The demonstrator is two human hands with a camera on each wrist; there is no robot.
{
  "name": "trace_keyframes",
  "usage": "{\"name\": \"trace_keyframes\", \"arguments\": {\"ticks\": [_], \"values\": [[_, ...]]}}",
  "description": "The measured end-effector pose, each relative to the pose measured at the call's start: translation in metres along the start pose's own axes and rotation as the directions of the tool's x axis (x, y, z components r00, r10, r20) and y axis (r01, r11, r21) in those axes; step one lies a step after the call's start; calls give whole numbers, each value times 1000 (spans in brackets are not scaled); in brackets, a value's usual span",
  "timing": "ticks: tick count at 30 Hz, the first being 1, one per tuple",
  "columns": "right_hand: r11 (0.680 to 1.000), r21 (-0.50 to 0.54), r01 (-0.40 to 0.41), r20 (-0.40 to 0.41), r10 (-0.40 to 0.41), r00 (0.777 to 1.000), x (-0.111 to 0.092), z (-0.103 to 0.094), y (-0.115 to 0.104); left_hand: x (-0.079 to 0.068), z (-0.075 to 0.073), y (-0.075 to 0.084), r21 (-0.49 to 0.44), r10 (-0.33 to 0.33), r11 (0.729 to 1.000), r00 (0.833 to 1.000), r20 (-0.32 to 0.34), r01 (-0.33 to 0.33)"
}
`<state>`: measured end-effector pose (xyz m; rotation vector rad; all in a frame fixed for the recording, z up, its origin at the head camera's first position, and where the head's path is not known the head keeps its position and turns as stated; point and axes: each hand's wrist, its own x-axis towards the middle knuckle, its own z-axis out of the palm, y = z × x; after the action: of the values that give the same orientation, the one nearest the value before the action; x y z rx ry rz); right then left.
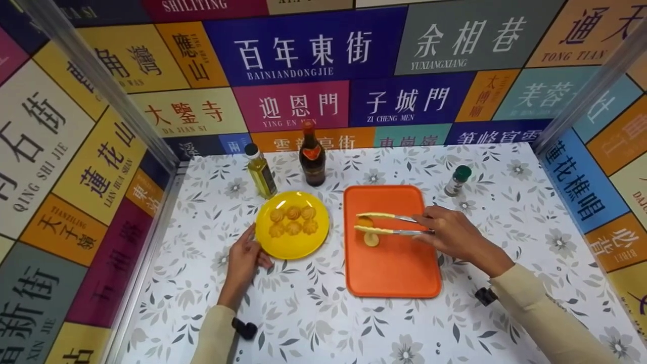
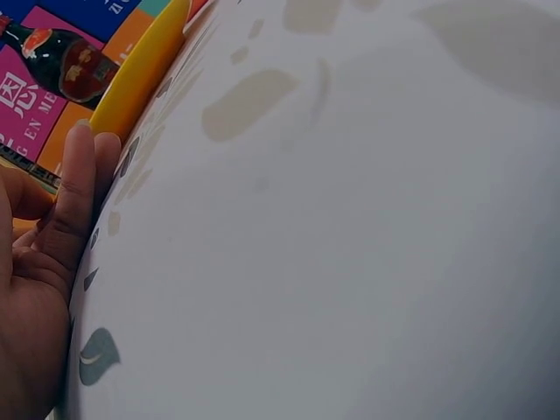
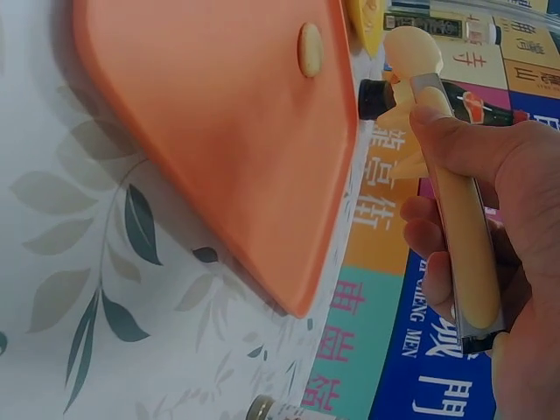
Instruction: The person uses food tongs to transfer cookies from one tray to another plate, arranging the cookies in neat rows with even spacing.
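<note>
My right hand (image 1: pixel 447 230) grips a pair of tongs (image 3: pixel 459 219) with pale yellow tips and metal arms, held over the orange tray (image 1: pixel 391 273). Between the tips in the head view shows a small orange-brown piece (image 1: pixel 365 221), partly hidden; it looks like a cookie. Just below the tips, a pale round cookie (image 1: pixel 371 239) lies on the tray. On the left, my left hand (image 1: pixel 243 257) touches the lower left rim of the yellow plate (image 1: pixel 283 250), its fingers fairly straight in the left wrist view. Several swirl-shaped cookies (image 1: pixel 293 213) sit on the plate in two rows.
Behind the plate stand an oil bottle (image 1: pixel 261 174) with a white and black cap and a dark bottle (image 1: pixel 313 162) with a red top. A small green-capped jar (image 1: pixel 457 181) stands beyond the tray's right side. Sign-covered walls (image 1: pixel 303 45) enclose the flowered table (image 1: pixel 303 313).
</note>
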<state>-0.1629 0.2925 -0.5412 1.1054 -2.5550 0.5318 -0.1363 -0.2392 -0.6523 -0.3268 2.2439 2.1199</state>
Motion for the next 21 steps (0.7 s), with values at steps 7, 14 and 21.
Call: {"name": "trace_keyframes", "arguments": {"ticks": [7, 14, 21], "values": [[999, 24, -21, 38, 20, 999, 11, 2, -3, 0, 0, 1, 1, -21, 1000, 1000, -8, 21], [999, 44, -16, 54, 13, 998, 22, 5, -6, -1, 0, 0, -5, -3, 1000, 1000, -13, 3], [999, 35, 13, 64, -15, 998, 33, 7, -11, -1, 0, 0, -15, 27, 1000, 1000, -1, -27]]}}
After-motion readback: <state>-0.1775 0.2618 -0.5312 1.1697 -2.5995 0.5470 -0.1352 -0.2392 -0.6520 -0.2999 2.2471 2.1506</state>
